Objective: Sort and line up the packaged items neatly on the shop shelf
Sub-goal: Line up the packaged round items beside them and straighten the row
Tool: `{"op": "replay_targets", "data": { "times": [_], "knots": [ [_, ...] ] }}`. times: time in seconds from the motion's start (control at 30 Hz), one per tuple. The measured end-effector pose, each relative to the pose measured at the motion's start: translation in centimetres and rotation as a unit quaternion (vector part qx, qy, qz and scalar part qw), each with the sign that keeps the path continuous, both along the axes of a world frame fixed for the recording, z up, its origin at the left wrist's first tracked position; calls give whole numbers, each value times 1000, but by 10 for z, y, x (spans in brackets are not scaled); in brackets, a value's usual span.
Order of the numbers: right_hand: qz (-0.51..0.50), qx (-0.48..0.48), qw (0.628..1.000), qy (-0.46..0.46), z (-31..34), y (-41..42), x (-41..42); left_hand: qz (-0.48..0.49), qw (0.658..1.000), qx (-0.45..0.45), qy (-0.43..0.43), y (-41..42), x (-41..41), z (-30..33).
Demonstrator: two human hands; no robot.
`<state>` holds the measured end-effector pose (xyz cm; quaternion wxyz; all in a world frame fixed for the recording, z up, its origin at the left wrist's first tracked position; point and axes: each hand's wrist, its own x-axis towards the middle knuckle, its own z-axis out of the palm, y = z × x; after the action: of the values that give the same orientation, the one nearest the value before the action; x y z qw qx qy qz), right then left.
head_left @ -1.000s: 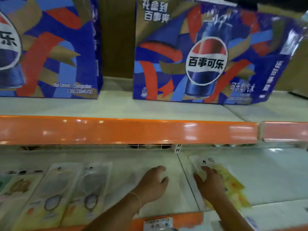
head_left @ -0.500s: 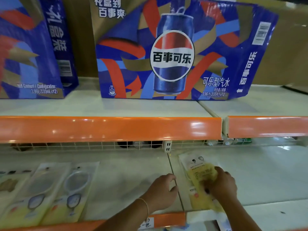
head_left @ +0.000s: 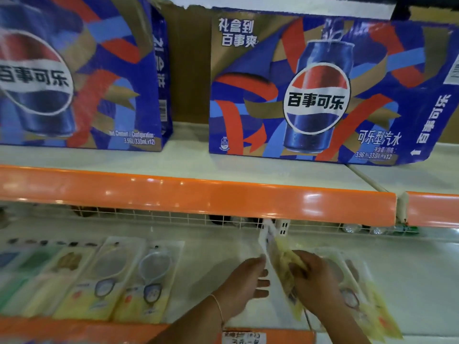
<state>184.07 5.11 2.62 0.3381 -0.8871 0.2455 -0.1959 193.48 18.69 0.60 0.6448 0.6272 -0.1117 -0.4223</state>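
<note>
Flat clear-and-yellow packets lie on the white lower shelf [head_left: 218,249]. A row of them [head_left: 146,279] lies side by side at the left. My right hand [head_left: 315,279] grips one yellow packet [head_left: 275,252], tilted up on its edge at mid-shelf. My left hand [head_left: 246,284] is beside it, fingers straight, fingertips touching the packet's left side. More yellow packets [head_left: 367,294] lie flat under and to the right of my right hand, blurred.
Two large blue cola cartons [head_left: 318,90] stand on the upper shelf behind an orange rail [head_left: 198,194]. A white wire fence [head_left: 173,217] runs along the back of the lower shelf. A price label [head_left: 244,337] sits on the front orange edge.
My right hand has lifted the yellow packet from flat onto its edge and carried it left. My left hand has come up against it. The view has shifted left.
</note>
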Motion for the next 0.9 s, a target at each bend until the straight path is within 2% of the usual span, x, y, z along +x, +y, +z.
{"op": "replay_targets", "data": {
  "times": [0.07,0.13,0.23,0.3,0.37,0.43,0.57,0.63,0.7,0.77,0.9],
  "knots": [
    [58,-102,993,-6,-4,31,11,33,991,-68,109,19,16,0],
    [97,-168,981,-24,-8,69,18,60,980,-115,153,42,31,-7],
    [146,-168,972,-78,-13,122,28,110,975,-124,149,80,47,-9],
    [188,-154,967,-74,-13,149,35,142,970,-128,152,106,59,-13],
    [204,-102,973,-20,-6,172,37,151,972,-121,136,131,69,-11],
    [197,-18,980,-16,-3,190,38,151,975,-115,118,155,77,-10],
    [49,52,995,-76,-4,208,49,190,973,-105,79,200,88,-7],
    [-12,141,990,-10,-5,214,59,192,980,-39,32,215,89,-4],
    [16,249,966,68,-7,218,66,170,984,50,-11,229,89,-4],
    [66,339,933,96,2,234,67,141,985,99,-31,241,88,-9],
    [70,339,936,54,-17,257,63,132,985,112,-9,258,85,-30]
  ]
}}
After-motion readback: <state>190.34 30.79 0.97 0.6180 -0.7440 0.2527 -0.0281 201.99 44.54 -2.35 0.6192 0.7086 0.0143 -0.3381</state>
